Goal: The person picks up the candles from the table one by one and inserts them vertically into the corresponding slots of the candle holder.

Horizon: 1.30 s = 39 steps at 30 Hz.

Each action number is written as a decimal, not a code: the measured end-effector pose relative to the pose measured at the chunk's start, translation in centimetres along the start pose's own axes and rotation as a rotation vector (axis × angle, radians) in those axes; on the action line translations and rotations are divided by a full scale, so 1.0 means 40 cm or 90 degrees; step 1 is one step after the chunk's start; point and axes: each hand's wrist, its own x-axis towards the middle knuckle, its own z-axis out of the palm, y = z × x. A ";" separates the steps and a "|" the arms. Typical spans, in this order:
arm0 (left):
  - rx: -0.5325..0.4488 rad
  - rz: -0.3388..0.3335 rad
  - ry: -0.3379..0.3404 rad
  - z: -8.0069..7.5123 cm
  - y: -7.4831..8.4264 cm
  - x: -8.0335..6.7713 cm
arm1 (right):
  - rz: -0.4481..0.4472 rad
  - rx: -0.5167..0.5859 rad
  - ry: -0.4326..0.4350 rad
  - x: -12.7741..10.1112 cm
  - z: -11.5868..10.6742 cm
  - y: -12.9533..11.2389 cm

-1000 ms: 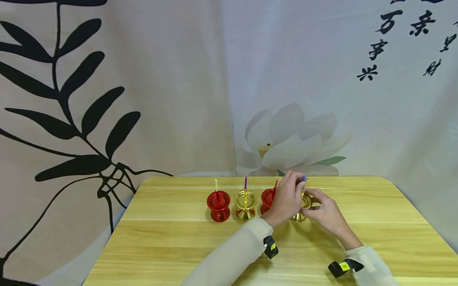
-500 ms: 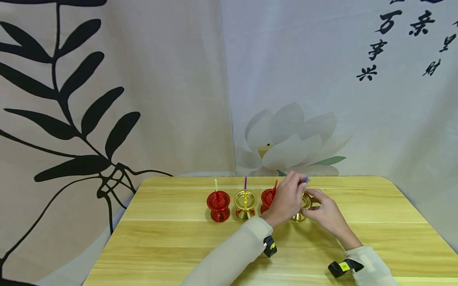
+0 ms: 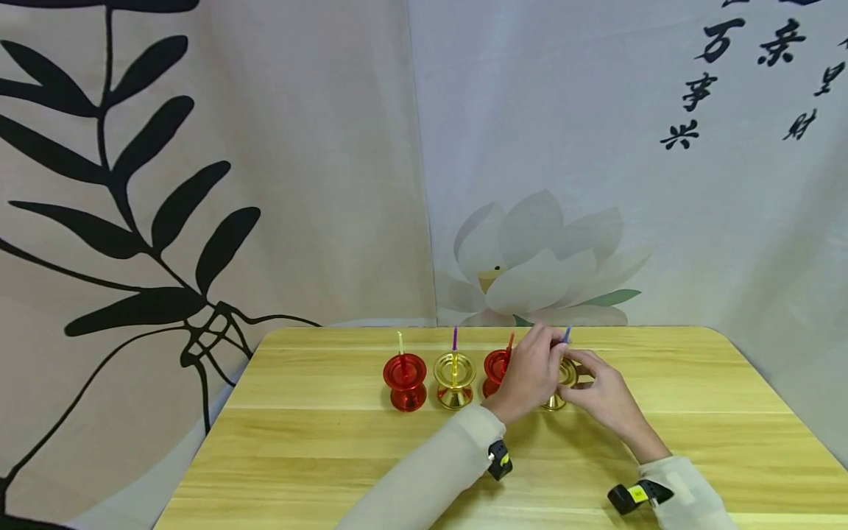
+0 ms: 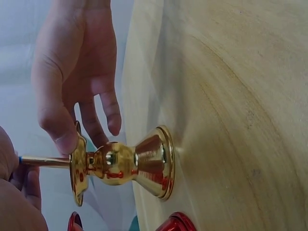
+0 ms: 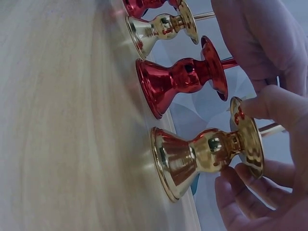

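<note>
My left hand (image 3: 530,372) pinches a thin blue candle (image 3: 567,334), whose upper end shows above the fingers. In the left wrist view, blue shows at the end of the slim gold tube that rises from the gold candle holder (image 4: 113,163). My right hand (image 3: 606,390) grips the dish of that gold holder, thumb on one side and fingers on the other, as the right wrist view shows. The holder's flared base (image 5: 175,166) stands on the table. Just left of it is a red candle holder (image 5: 185,79) with a red candle (image 3: 511,341), partly behind my left hand.
Farther left stand a gold candle holder (image 3: 454,372) with a purple candle (image 3: 455,338) and a red holder (image 3: 405,374) with a pale yellow candle (image 3: 400,343). All are in a row near the far edge of the wooden table (image 3: 318,442). A printed curtain (image 3: 331,184) hangs behind.
My left fingers have lowered slightly, and more of the blue candle now shows above them, nearly upright. My right hand stays on the gold candle holder.
</note>
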 end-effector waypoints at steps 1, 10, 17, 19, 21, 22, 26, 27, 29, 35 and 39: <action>0.000 -0.004 -0.002 0.000 0.001 -0.001 | 0.000 -0.001 0.001 0.000 0.000 0.000; 0.003 -0.016 0.006 0.002 0.001 -0.004 | 0.007 0.003 0.000 0.002 0.000 -0.003; 0.006 -0.019 0.013 0.000 0.006 -0.003 | 0.013 -0.008 -0.001 0.003 -0.001 -0.003; 0.003 -0.023 0.014 0.001 0.008 -0.002 | 0.013 -0.010 -0.002 0.003 -0.001 -0.002; -0.003 -0.029 0.012 0.001 0.010 -0.002 | 0.014 -0.010 -0.002 0.003 -0.001 -0.002; -0.006 -0.033 0.011 0.001 0.010 -0.002 | 0.014 -0.009 -0.002 0.002 -0.001 -0.001; -0.008 -0.043 0.007 0.003 0.012 -0.003 | 0.013 -0.006 0.000 0.001 0.000 0.000; -0.009 -0.046 0.006 0.003 0.012 -0.003 | 0.012 -0.005 0.000 0.001 0.000 0.001; -0.010 -0.051 0.004 0.004 0.012 -0.004 | 0.010 -0.003 0.000 0.001 0.001 0.001; -0.008 -0.061 0.001 0.007 0.012 -0.006 | 0.011 0.001 0.001 0.000 0.000 0.000; -0.011 -0.068 -0.001 0.008 0.012 -0.009 | 0.009 0.000 0.002 -0.002 0.000 0.000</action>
